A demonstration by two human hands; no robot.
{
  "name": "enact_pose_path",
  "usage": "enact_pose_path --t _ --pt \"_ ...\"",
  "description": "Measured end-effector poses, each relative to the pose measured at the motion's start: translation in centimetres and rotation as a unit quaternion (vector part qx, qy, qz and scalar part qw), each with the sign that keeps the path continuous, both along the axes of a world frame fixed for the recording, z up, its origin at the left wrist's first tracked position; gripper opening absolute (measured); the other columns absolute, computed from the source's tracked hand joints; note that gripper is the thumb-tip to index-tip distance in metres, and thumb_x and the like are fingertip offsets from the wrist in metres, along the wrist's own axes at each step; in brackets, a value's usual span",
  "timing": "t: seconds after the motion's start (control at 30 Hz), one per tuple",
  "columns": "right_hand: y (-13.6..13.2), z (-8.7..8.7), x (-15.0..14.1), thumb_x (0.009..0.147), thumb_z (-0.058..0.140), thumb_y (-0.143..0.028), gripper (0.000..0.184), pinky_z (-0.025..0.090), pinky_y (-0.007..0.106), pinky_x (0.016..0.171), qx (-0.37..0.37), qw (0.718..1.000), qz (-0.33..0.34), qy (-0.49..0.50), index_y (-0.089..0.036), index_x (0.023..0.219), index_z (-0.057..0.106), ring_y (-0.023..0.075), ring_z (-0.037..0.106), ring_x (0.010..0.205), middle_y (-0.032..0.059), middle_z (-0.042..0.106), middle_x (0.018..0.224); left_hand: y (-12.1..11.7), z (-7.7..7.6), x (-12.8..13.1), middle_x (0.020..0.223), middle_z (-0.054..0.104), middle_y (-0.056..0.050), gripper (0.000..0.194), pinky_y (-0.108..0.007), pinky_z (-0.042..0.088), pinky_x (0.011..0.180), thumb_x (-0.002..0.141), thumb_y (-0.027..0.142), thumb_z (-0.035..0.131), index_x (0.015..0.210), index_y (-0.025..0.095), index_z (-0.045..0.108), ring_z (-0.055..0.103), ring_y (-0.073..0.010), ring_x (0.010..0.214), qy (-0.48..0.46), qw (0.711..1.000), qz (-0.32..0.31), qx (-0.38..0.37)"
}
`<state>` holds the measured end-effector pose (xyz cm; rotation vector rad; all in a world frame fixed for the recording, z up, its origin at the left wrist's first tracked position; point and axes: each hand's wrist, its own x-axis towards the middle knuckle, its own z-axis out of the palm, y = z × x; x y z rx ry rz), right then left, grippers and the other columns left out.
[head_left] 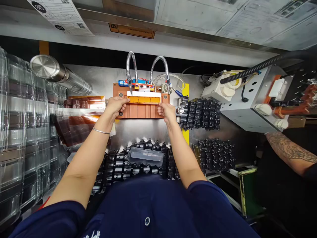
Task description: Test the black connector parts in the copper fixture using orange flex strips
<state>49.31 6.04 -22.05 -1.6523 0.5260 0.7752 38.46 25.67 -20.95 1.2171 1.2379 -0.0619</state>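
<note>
An orange perforated strip (144,99) lies across a brown fixture block (138,112) on the metal bench. My left hand (117,106) pinches the strip's left end between thumb and fingers. At the opposite end, my right hand (167,111) is closed with its fingertips against the strip's lower right corner. Directly behind the strip is a white bar (146,94) on the fixture. Two bent metal gooseneck hoses (160,59) arch over the fixture's back edge, near a blue cylinder (122,83).
Stacked black plastic parts (203,114) stand to the right; more lie before me under a clear-windowed black piece (146,156). Amber film sheets (84,103), a metal flask (49,69) and clear trays (15,138) are at left. A co-worker's tattooed arm (292,148) shows beside a machine (250,102).
</note>
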Motion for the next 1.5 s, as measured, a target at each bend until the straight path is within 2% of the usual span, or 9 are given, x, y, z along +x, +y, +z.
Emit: enact_pose_path --t 0.23,0.33,0.47,0.53,0.63,0.77,1.07,1.33,1.5 --pt "-2.8 0.0 -1.3 0.076 0.072 -0.032 0.026 0.043 0.017 0.04 -0.066 0.985 0.122 -0.107 -0.018 0.063 0.054 0.0073 0.054 0.043 -0.003 0.062 0.052 2.7 -0.4 -1.2 0.061 0.065 -0.005 0.012 -0.015 0.045 0.044 0.075 0.013 0.072 0.07 0.011 0.062 0.055 -0.0058 0.045 -0.01 0.993 -0.093 -0.066" --pt "-6.1 2.2 -6.0 0.076 0.072 -0.038 0.021 0.055 0.029 0.064 -0.088 0.918 0.299 -0.245 -0.018 0.081 0.066 0.0149 0.065 0.066 0.0026 0.071 0.074 2.3 0.5 -3.9 0.064 0.064 -0.004 0.007 -0.018 0.045 0.047 0.077 0.015 0.07 0.076 0.012 0.063 0.054 -0.0063 0.046 -0.022 0.99 -0.139 0.01" --pt "-11.7 5.1 -14.7 0.072 0.075 -0.047 0.06 0.049 0.05 0.096 -0.11 0.757 0.558 -0.322 -0.022 0.125 0.06 0.0305 0.057 0.115 0.0125 0.065 0.12 -2.8 3.4 -10.4 0.082 0.069 -0.009 0.03 -0.03 0.053 0.067 0.069 0.036 0.077 0.089 0.015 0.066 0.067 -0.0196 0.073 -0.01 0.92 -0.37 0.128" --pt "-13.9 5.1 -18.1 0.064 0.081 -0.047 0.084 0.045 0.055 0.1 -0.183 0.719 0.588 -0.322 -0.022 0.138 0.048 0.0355 0.05 0.124 0.0165 0.054 0.136 -6.6 4.4 -14.1 0.111 0.068 -0.015 0.06 -0.04 0.052 0.086 0.062 0.043 0.08 0.112 0.016 0.063 0.065 -0.0313 0.102 0.011 0.855 -0.495 0.156" --pt "-15.6 4.3 -20.0 0.066 0.08 -0.037 0.083 0.049 0.054 0.096 -0.256 0.701 0.594 -0.3 -0.021 0.14 0.045 0.036 0.052 0.119 0.0184 0.056 0.131 -11.4 4.6 -18.6 0.137 0.053 -0.022 0.082 -0.045 0.045 0.1 0.066 0.033 0.077 0.139 0.012 0.045 0.052 -0.0365 0.125 0.066 0.807 -0.554 0.194" --pt "-14.3 4.5 -16.4 0.071 0.071 -0.026 0.069 0.052 0.051 0.093 -0.234 0.698 0.588 -0.334 -0.021 0.136 0.05 0.0341 0.052 0.115 0.015 0.06 0.123 -12.6 4.3 -19.3 0.132 0.056 -0.021 0.072 -0.039 0.045 0.102 0.08 0.032 0.066 0.142 0.008 0.039 0.056 -0.0315 0.122 0.077 0.832 -0.485 0.257" --pt "-3.8 2.7 -4.2 0.072 0.072 -0.03 0.076 0.042 0.055 0.103 -0.241 0.682 0.532 -0.441 -0.019 0.142 0.045 0.0371 0.041 0.128 0.0155 0.046 0.142 -3.8 2.7 -7.6 0.134 0.053 -0.021 0.074 -0.044 0.044 0.1 0.078 0.042 0.069 0.14 0.011 0.044 0.05 -0.0352 0.124 0.065 0.821 -0.412 0.39" --pt "-4.8 1.2 2.3 0.086 0.058 -0.044 0.048 0.043 0.051 0.099 -0.275 0.69 0.47 -0.477 -0.016 0.126 0.06 0.033 0.049 0.117 0.0168 0.058 0.127 -2.3 -0.8 -3.9 0.134 0.056 -0.013 0.036 -0.047 0.039 0.1 0.094 0.03 0.042 0.124 0.023 0.061 0.046 -0.0311 0.125 -0.07 0.741 -0.445 0.498" --pt "-4.8 0.2 8.4 0.09 0.052 -0.033 0.03 0.046 0.049 0.087 -0.389 0.667 0.434 -0.464 -0.01 0.103 0.067 0.0347 0.052 0.107 0.0227 0.065 0.106 -2.3 -2.4 -3.1 0.133 0.057 -0.015 0.037 -0.052 0.039 0.095 0.095 0.025 0.04 0.122 0.023 0.064 0.048 -0.0319 0.12 -0.081 0.739 -0.464 0.482"
